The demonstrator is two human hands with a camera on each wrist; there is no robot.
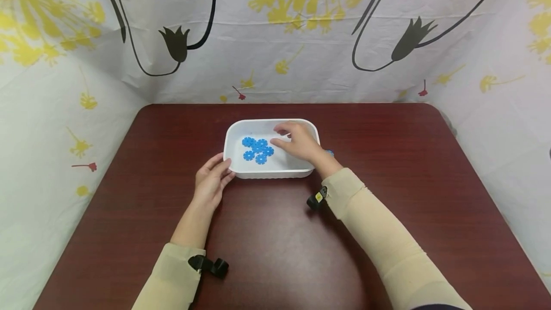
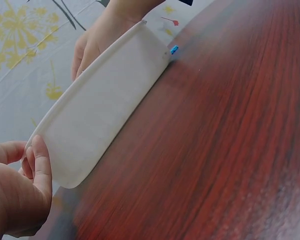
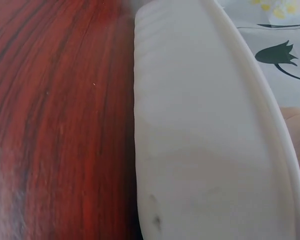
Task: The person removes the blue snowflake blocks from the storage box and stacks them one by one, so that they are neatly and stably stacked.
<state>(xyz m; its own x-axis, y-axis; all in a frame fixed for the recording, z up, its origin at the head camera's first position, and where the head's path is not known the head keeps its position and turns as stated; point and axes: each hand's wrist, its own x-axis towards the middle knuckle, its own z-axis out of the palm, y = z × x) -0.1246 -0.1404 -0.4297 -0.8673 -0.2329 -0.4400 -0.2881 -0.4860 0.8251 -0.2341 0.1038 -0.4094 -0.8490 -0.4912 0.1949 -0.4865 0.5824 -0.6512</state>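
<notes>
The left hand [image 1: 211, 181] grips the near-left corner of the tray [image 1: 275, 174]; the right hand's [image 1: 301, 142] fingers curve apart over it, holding nothing visible. Blue discs [image 1: 259, 148] toward its left edge seem light, stiff, best pinched by their notched rims.

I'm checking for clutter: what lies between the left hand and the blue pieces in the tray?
The head view shows just the white tray itself there: its rim, then bare floor, between left hand and blue pieces.
</notes>
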